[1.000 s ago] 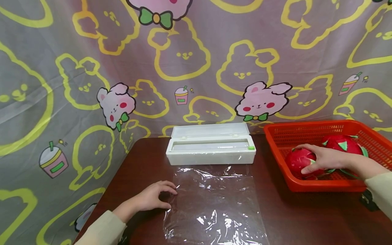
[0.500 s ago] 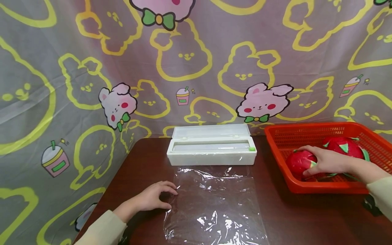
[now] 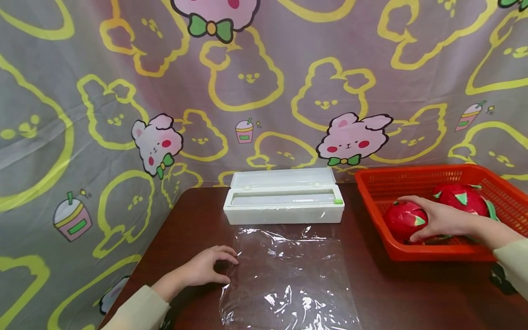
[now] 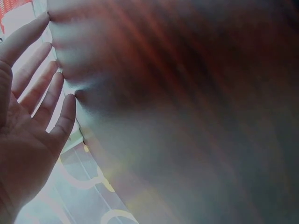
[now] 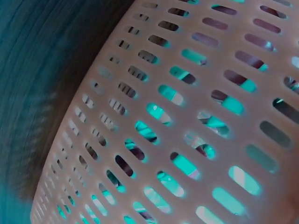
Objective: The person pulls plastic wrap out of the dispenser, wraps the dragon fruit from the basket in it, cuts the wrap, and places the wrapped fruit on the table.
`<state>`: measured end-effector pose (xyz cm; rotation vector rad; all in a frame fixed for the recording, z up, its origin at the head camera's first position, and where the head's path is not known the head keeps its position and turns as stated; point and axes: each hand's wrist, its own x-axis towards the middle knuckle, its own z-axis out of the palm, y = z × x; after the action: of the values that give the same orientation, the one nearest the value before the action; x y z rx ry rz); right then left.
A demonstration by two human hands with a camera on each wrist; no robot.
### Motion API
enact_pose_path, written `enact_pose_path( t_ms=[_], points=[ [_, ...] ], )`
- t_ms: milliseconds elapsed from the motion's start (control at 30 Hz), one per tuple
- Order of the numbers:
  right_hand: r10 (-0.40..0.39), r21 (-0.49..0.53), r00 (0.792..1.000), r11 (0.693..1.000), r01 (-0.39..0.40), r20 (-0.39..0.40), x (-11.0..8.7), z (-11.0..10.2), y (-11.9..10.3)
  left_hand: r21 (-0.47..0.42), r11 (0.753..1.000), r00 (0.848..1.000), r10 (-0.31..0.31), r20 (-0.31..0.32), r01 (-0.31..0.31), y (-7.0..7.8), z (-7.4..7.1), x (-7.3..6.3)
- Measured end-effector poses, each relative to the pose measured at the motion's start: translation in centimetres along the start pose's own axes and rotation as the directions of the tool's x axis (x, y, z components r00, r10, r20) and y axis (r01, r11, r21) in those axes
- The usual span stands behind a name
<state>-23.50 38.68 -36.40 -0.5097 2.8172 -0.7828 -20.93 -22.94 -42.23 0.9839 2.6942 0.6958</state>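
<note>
In the head view, my right hand (image 3: 443, 219) reaches into the red basket (image 3: 412, 251) and holds a red dragon fruit (image 3: 403, 222) with green-tipped scales, thumb on the near side and fingers over the top. A second dragon fruit (image 3: 459, 200) lies behind that hand. My left hand (image 3: 202, 266) rests on the table at the left edge of a sheet of cling film (image 3: 288, 270). From the left wrist view, the fingers of that hand (image 4: 35, 116) look nearly straight, tips down on the tabletop. The right wrist view has only the slotted basket wall (image 5: 154, 102); the hand itself is out of sight.
A white cling film dispenser (image 3: 284, 215) with its lid raised stands at the back of the dark wooden table (image 3: 194, 220); a green slider (image 3: 338, 201) sits at its right end. Behind the table hangs a patterned curtain (image 3: 255, 91).
The right thumb has shifted slightly on the dragon fruit, which stays in the basket. The left hand and the film keep their places; the head view has wobbled a little.
</note>
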Motion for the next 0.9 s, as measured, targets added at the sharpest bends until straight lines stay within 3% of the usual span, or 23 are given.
enact_pose_path(
  t_ms=[200, 467, 900],
  points=[
    [-0.013, 0.041, 1.0, 0.999, 0.013, 0.001, 0.1, 0.0, -0.1, -0.001, 1.0, 1.0, -0.003, -0.004, 0.003, 0.1, -0.1, 0.0],
    [0.02, 0.015, 1.0, 1.0, -0.02, -0.024, 0.1, 0.0, -0.4, -0.003, 1.0, 1.0, 0.01, 0.004, -0.01, 0.2, -0.1, 0.0],
    [0.021, -0.008, 0.981, 1.0, -0.023, -0.192, -0.4, -1.7, -2.4, 0.007, 1.0, 1.0, 0.003, 0.012, -0.003, 0.0, -0.1, 0.0]
  ],
)
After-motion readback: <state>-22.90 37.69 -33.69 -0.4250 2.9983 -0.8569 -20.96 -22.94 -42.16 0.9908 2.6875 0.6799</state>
